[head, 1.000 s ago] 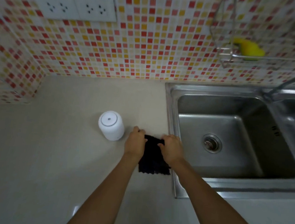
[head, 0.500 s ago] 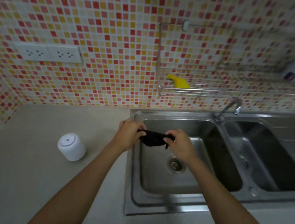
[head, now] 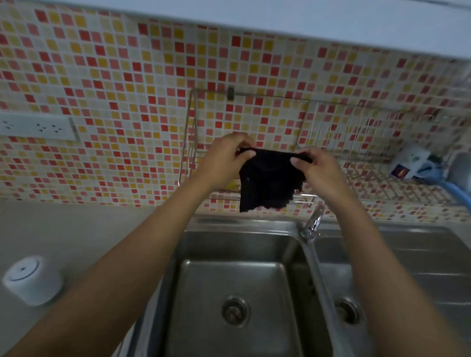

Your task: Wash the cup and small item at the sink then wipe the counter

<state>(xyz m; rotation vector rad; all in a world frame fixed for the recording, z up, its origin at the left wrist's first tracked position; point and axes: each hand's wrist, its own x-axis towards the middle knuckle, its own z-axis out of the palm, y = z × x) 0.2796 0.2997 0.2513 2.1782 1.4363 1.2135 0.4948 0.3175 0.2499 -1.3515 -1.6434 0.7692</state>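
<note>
Two hands, left hand (head: 221,160) and right hand (head: 318,170), pinch a limp, jagged-edged black cloth (head: 269,182) taut.

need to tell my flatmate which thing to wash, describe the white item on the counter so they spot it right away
Start at the steel double sink and look to the beige counter on its left. Near the front stands a small white cylinder with a rounded top and a tiny dark dot at its centre, the only object on that stretch of counter.

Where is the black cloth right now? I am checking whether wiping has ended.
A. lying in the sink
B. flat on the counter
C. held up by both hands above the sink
C: the left hand and right hand hold the black cloth stretched between them, hanging above the sink.
</note>
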